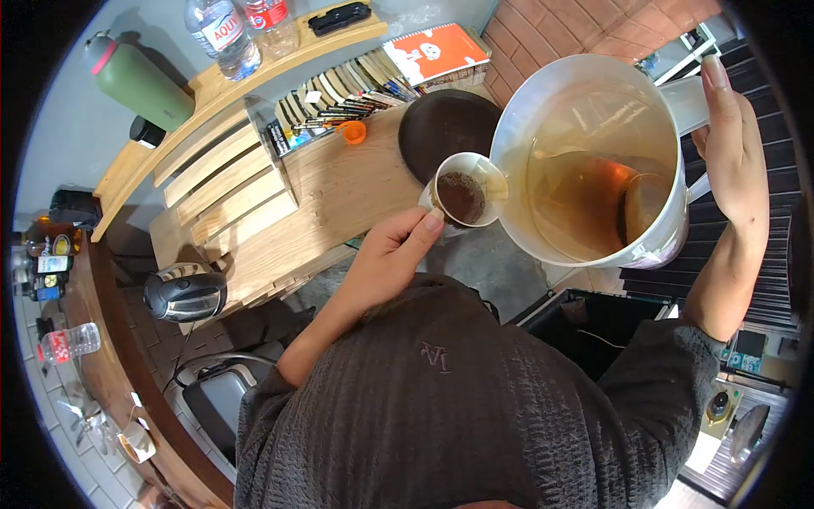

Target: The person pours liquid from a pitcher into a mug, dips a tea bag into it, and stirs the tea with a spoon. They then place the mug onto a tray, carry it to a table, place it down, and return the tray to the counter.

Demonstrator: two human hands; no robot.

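My left hand (397, 253) is closed around a white cup (426, 197), thumb near its rim. Dark brown liquid with small bubbles on top (460, 198) stands inside it. In my right hand (736, 153) is the handle of a large translucent plastic pitcher (543, 110), with the thumb lying along the top. The pitcher leans toward the cup, its lip meeting or overlapping the cup's right rim. Amber-brown liquid (585, 199) lies in the pitcher. Whether any is flowing at the lip I cannot tell.
Behind the cup, a round dark tray (449, 127) rests on the wooden bench (339, 182). Nearby are a row of books (348, 89), an orange notebook (432, 55) and an orange cap (353, 132). A black kettle (186, 293) stands left; a black bin (585, 327) is below the pitcher.
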